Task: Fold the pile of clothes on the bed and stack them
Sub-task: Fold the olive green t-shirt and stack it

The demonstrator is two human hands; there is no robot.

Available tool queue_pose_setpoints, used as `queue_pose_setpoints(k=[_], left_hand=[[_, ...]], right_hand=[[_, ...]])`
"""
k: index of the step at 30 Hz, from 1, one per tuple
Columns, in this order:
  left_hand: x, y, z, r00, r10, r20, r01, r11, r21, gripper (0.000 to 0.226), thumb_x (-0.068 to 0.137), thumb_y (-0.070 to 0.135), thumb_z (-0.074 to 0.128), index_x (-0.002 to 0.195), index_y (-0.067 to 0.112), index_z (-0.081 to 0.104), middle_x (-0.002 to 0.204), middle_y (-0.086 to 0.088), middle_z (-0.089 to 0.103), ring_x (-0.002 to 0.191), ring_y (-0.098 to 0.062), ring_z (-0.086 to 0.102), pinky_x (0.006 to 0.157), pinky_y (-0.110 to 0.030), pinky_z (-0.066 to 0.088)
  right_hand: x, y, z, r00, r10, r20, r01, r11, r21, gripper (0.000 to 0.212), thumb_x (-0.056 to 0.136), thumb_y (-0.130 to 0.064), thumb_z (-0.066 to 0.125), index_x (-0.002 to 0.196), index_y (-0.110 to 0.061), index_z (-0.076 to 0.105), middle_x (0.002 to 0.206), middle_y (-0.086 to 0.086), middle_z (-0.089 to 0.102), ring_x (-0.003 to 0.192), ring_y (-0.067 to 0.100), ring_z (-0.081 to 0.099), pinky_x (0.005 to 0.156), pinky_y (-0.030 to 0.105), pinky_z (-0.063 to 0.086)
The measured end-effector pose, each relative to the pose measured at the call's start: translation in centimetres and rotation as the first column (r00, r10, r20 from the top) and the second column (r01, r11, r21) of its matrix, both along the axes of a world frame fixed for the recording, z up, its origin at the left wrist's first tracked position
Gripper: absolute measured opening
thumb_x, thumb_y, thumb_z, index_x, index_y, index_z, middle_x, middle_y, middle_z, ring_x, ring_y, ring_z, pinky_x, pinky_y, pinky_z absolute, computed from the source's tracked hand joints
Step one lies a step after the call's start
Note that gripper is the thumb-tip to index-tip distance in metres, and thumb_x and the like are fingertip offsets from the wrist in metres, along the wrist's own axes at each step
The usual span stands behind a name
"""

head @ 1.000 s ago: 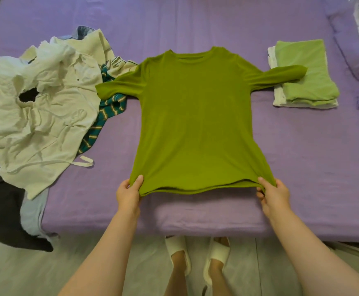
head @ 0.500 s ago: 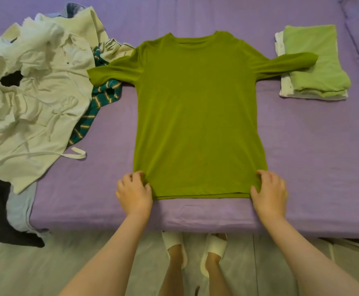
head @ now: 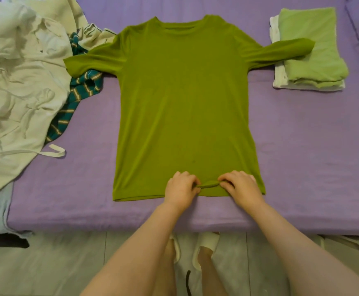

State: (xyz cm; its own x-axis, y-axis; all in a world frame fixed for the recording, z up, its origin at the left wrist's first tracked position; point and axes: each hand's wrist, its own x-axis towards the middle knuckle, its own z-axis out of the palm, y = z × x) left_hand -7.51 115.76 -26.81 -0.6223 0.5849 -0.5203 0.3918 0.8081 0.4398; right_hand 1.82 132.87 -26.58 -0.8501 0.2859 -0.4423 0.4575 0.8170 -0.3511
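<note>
Both hands sit close together at the middle of the hem, the left hand (head: 181, 189) and right hand (head: 239, 185) each pinching a small raised ridge of the olive-green long-sleeved knit top (head: 185, 99), which lies flat near the front edge of the purple-sheeted bed (head: 302, 167). Lifting from that narrow central grip could bunch the soft cloth. One sleeve overlaps the folded light-green and white stack (head: 311, 50) toward the right edge and may drag it askew; the unfolded cream and striped pile (head: 24, 82) waits at the left edge.
</note>
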Motion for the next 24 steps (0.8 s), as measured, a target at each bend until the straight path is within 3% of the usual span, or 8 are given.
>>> queue_pose_setpoints(k=[6, 9, 13, 18, 24], left_hand=[[0.0, 0.0, 1.1, 0.989, -0.112, 0.098, 0.126, 0.981, -0.145, 0.023, 0.092, 0.038, 0.058, 0.109, 0.025, 0.067, 0.113, -0.002, 0.063, 0.11, -0.025, 0.051, 0.086, -0.032, 0.039], [0.1, 0.4, 2.2, 0.973, -0.092, 0.212, 0.14, 0.964, -0.228, 0.031, 0.094, 0.044, 0.054, 0.093, 0.016, 0.067, 0.102, -0.012, 0.066, 0.1, -0.031, 0.057, 0.077, -0.035, 0.043], [-0.5, 1.1, 3.9, 0.963, 0.027, 0.268, 0.026, 0.98, -0.196, 0.038, 0.097, 0.04, 0.05, 0.088, 0.005, 0.065, 0.095, -0.022, 0.065, 0.092, -0.034, 0.059, 0.069, -0.038, 0.04], [-3.4, 3.9, 5.4, 0.949, 0.229, 0.217, -0.207, 0.971, -0.12, 0.03, 0.096, 0.032, 0.053, 0.11, 0.008, 0.065, 0.11, -0.012, 0.067, 0.105, -0.025, 0.059, 0.081, -0.03, 0.038], [-9.2, 7.8, 5.1, 0.923, 0.263, 0.281, -0.259, 0.964, -0.054, 0.026, 0.094, 0.032, 0.055, 0.107, 0.012, 0.065, 0.108, -0.008, 0.067, 0.101, -0.023, 0.061, 0.077, -0.026, 0.042]], right_hand=[[0.8, 0.7, 0.5, 0.977, 0.171, 0.128, -0.168, 0.985, -0.032, 0.028, 0.099, -0.041, 0.041, 0.116, -0.031, 0.061, 0.118, -0.002, 0.062, 0.114, 0.019, 0.054, 0.088, 0.033, 0.038], [0.5, 1.0, 1.3, 0.967, 0.184, 0.176, -0.163, 0.978, -0.127, 0.025, 0.098, -0.037, 0.044, 0.114, -0.028, 0.061, 0.118, 0.0, 0.063, 0.111, 0.022, 0.056, 0.086, 0.035, 0.043], [-0.9, 2.2, 2.6, 0.975, 0.075, 0.211, -0.028, 0.976, -0.217, 0.021, 0.094, -0.029, 0.05, 0.106, -0.019, 0.065, 0.112, 0.005, 0.067, 0.103, 0.025, 0.06, 0.079, 0.033, 0.046], [-4.7, 3.7, 3.7, 0.987, -0.068, 0.144, 0.105, 0.957, -0.272, 0.019, 0.093, -0.021, 0.055, 0.105, -0.014, 0.068, 0.105, 0.008, 0.07, 0.097, 0.024, 0.063, 0.078, 0.032, 0.044], [-10.5, 5.4, 3.8, 0.97, -0.209, 0.123, 0.238, 0.919, -0.314, 0.014, 0.092, -0.019, 0.057, 0.099, -0.015, 0.068, 0.092, 0.009, 0.071, 0.084, 0.026, 0.065, 0.072, 0.033, 0.047]])
